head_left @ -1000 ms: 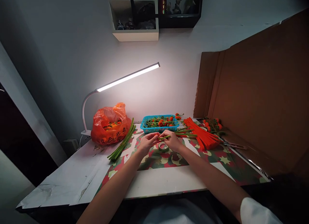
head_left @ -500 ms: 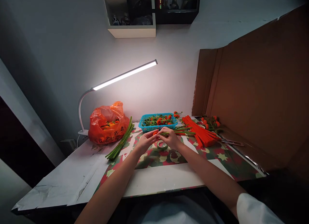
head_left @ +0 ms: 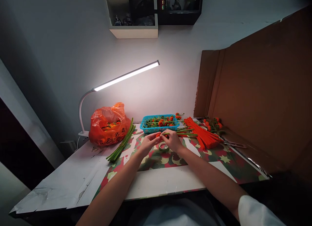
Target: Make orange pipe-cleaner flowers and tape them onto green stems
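Observation:
Just in front of the blue basket, my two hands work close together. My left hand pinches a small orange-red flower head between thumb and fingers. From the left, my right hand meets it, its fingers closed at the flower; what exactly they grip is partly hidden. Green stems stretch out to the right behind my right hand. Below the hands a roll of green tape lies on the patterned cloth. Red-orange flowers on green stems fill the basket.
An orange plastic bag of flowers stands left, beside a bundle of green stems. Right lie a sheaf of red strips, loose flowers and scissors. A lit lamp overhangs; cardboard walls the right.
My fingers have shifted slightly around the flower head, and more of its orange-red now shows between the hands. The other things on the table have stayed in place.

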A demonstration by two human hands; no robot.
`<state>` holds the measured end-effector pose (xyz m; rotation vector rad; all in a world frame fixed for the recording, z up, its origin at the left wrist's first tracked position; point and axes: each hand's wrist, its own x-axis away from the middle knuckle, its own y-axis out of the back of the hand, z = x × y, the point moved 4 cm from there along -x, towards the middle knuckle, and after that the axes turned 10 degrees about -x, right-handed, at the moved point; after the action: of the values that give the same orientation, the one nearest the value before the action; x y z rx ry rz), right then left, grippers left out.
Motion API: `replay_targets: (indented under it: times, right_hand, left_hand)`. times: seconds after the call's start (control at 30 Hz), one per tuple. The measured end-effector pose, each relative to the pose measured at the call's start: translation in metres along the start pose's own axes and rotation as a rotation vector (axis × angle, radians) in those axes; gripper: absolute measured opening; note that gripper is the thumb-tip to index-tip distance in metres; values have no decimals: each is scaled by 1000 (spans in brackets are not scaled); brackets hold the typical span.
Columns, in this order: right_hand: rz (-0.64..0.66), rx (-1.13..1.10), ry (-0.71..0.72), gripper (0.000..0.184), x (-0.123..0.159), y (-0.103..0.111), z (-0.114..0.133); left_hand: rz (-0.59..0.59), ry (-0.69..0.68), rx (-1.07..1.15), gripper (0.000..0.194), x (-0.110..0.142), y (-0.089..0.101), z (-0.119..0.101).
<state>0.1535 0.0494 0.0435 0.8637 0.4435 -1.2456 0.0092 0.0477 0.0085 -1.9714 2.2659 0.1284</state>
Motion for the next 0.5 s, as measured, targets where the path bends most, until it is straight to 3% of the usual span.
replay_targets:
  times: [0.13, 0.37, 0.5]
  right_hand:
    - [135, 49, -29, 12, 2, 2, 0]
    - [339, 326, -128, 21, 4, 2, 6]
    - [347, 248, -140, 24, 6, -3, 1]
  left_hand:
    - [-10, 20, -12, 52, 2, 1, 1]
    - [10, 4, -72, 53, 3, 1, -1]
    - [37, -15, -116, 52, 4, 0, -3]
